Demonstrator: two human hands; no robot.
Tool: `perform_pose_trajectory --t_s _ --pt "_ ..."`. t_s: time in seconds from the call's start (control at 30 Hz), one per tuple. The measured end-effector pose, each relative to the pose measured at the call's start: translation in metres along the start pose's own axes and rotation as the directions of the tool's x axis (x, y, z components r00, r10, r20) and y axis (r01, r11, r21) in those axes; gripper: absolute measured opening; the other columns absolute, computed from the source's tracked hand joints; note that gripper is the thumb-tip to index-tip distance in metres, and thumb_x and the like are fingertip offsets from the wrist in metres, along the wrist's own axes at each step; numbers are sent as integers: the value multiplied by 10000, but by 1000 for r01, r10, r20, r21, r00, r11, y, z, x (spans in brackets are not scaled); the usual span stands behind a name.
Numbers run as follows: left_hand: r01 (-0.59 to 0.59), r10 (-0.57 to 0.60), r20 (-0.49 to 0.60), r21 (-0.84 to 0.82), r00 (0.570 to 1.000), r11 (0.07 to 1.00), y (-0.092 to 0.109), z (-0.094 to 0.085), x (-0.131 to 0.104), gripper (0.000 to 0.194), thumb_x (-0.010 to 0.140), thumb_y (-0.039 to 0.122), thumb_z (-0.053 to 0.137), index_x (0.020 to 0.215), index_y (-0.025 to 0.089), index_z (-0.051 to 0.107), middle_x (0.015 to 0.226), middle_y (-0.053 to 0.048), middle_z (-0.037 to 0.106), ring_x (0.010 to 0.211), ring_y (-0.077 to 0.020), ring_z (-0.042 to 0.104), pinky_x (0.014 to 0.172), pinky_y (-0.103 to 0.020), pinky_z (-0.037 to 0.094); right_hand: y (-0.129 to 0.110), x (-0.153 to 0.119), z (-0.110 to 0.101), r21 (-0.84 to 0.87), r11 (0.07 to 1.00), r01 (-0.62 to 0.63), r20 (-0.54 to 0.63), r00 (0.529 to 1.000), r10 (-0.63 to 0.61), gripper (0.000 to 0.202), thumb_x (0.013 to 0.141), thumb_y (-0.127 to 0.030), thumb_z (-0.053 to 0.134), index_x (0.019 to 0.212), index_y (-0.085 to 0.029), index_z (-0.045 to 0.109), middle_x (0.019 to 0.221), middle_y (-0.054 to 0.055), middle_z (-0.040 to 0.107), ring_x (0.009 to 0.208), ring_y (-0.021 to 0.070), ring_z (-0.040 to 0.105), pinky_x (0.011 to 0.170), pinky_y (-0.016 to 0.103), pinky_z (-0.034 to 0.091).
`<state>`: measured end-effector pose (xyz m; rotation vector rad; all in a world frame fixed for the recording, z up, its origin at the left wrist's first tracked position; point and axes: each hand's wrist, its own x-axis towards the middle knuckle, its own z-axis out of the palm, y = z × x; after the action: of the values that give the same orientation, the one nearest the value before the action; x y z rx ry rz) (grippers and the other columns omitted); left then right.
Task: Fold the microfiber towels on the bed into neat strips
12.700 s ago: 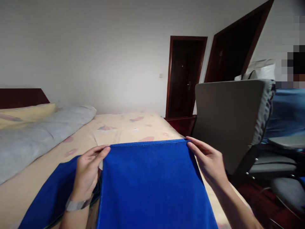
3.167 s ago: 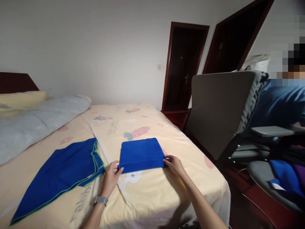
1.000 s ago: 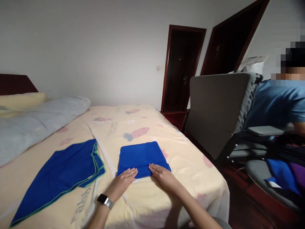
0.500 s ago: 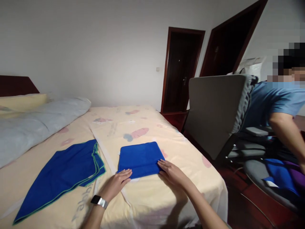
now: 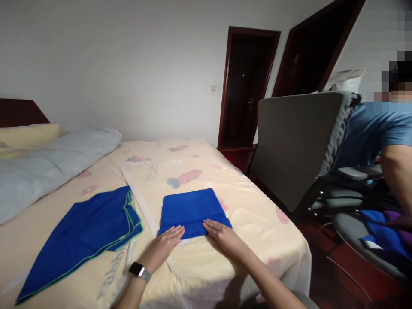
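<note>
A folded blue cloth lies flat on the bed, a small white tag at its left edge. My left hand rests on its near left part, fingers stretched out and flat. On the near edge further right lies my right hand, its fingers also straight and pressed down on the fabric. Neither hand grips anything. Left of them a larger blue cloth with green edging is spread out, loosely folded.
The bed has a patterned cream sheet. A grey rolled quilt lies at the left. Right of the bed stands a grey folding bed or chair. A person in a blue shirt bends over blue and purple cloths.
Both hands have slid inward along the cloth's near edge, closer together. The view has shifted slightly, and the person at the right reaches over the blue and purple cloths.
</note>
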<state>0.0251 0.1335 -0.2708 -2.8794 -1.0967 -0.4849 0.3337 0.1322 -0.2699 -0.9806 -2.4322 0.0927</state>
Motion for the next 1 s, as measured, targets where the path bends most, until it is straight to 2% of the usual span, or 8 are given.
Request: perform_pose_trajectory --t_s 0.2,0.33,0.43,0.57,0.67,0.77,0.9,1.0 --pt "106 -106 25 -3 994 994 -8 -26 -28 411 994 256 460 1404 256 484 1440 -4 528 1302 -166 520 1109 -339 447 31 -35 -32 84 970 -230 71 972 225 426 998 -231 437 1421 -220 490 1451 57 470 1308 243 484 1107 386 427" --pt "145 -140 -50 94 989 985 -3 -38 -29 348 960 221 489 1285 200 612 1309 -44 650 1196 -198 617 1040 -355 511 23 -28 -42 66 959 -274 99 959 267 478 941 -266 505 1417 -217 501 1435 59 492 1300 265 493 1107 395 419" --pt "177 -158 -138 136 978 975 -2 -38 -25 340 898 158 503 1186 199 680 1194 -58 718 1106 -224 670 994 -393 538 21 -21 -45 78 942 -327 128 940 316 528 870 -227 540 1398 -212 526 1414 69 516 1268 272 527 1085 394 434" --pt "262 -259 -174 -9 950 965 -7 -35 -25 403 825 148 530 1186 252 677 1186 -36 720 1087 -226 668 985 -393 533 27 -18 -50 148 915 -375 125 925 359 588 775 -128 514 1350 -231 578 1370 52 567 1243 261 551 1083 385 418" --pt "361 -410 -163 -262 897 895 -12 -35 -26 365 809 186 553 1131 284 695 1182 -18 715 1076 -218 663 973 -358 526 33 -13 -54 272 866 -419 113 908 404 522 780 -151 491 1272 -240 642 1270 43 649 1162 265 607 1014 379 469" --pt "439 -546 -136 -453 826 776 -17 -35 -19 276 852 312 554 1082 257 696 1090 -35 731 930 -219 691 862 -348 556 41 -2 -51 447 764 -464 54 867 495 419 846 -221 459 1208 -216 669 1191 50 691 1081 255 647 946 361 505" --pt "467 -685 -159 -622 711 629 -25 -23 -3 440 855 475 557 1183 185 599 941 -56 717 813 -211 682 759 -338 559 54 12 -37 548 629 -552 -13 746 666 439 904 -371 473 1259 -149 607 1086 100 722 997 254 678 865 346 528" --pt "458 -730 -159 -685 665 566 -31 -12 2 572 784 518 626 1216 154 536 940 -68 715 844 -235 691 755 -348 561 60 17 -29 536 610 -583 -6 721 693 460 872 -415 543 1223 -129 623 972 109 744 907 271 700 790 348 539"
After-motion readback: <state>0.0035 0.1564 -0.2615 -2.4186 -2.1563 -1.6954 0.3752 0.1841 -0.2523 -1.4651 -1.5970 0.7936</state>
